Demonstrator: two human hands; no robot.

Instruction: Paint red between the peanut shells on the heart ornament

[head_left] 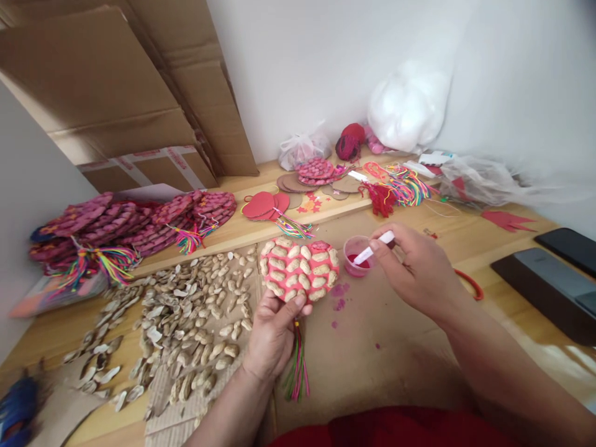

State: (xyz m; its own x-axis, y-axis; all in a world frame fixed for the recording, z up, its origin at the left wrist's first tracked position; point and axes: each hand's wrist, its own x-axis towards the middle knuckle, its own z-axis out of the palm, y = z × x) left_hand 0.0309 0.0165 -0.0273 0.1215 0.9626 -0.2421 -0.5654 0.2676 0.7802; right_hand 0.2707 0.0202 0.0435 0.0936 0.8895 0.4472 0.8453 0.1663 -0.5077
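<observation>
My left hand [279, 329] grips the lower edge of a rounded red peanut-covered ornament [298, 273], its thumb on the front. Rows of whole peanuts cover the face; one peanut near the upper right edge is coloured reddish pink. A tassel [297, 366] of green and pink cords hangs from its bottom. My right hand [410, 267] is closed around a white-handled paintbrush [375, 246]. The brush slants down into a small clear plastic cup [346, 253] with pinkish-red paint, so its tip is hidden. The cup stands just right of the ornament.
Loose peanuts and shells [195, 323] spread over cardboard on the left. Stacked pink-painted ornaments [135, 223] lie behind them. Red discs [265, 205], coloured tassels [405, 186] and yarn balls [349, 141] sit along the back. A phone [568, 245] and a dark box [544, 292] lie at right.
</observation>
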